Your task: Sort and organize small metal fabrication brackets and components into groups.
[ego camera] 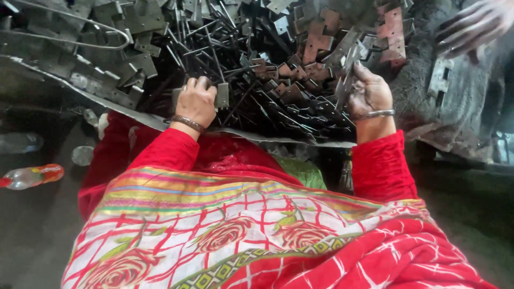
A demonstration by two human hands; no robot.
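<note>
Head view. Left hand (196, 100) is curled shut around a flat grey metal plate (221, 94), thumb side up; the plate's edge shows just to the right of the knuckles. A bangle (187, 123) sits on that wrist.

Right hand (368, 93) is partly closed, fingers pinching a thin bent metal strip (345, 72) that stands up and to the left of the palm. A silver bracelet (379, 113) circles that wrist.

Between the two hands, and running away above them: a dense heap of dark metal rods (251, 85), crossed at all angles. Beyond the right hand lie rust-coloured stamped brackets (316, 45); beyond the left hand, grey stamped plates (107, 64) and a bent wire loop (80, 40). All rest on a sheet-metal counter (134, 115), whose edge runs just below both wrists.

Upper right, well apart from the right hand: another person's blurred hand (471, 27).

Far left of the left hand, low on the floor: a plastic bottle (32, 176) lying on its side.
</note>
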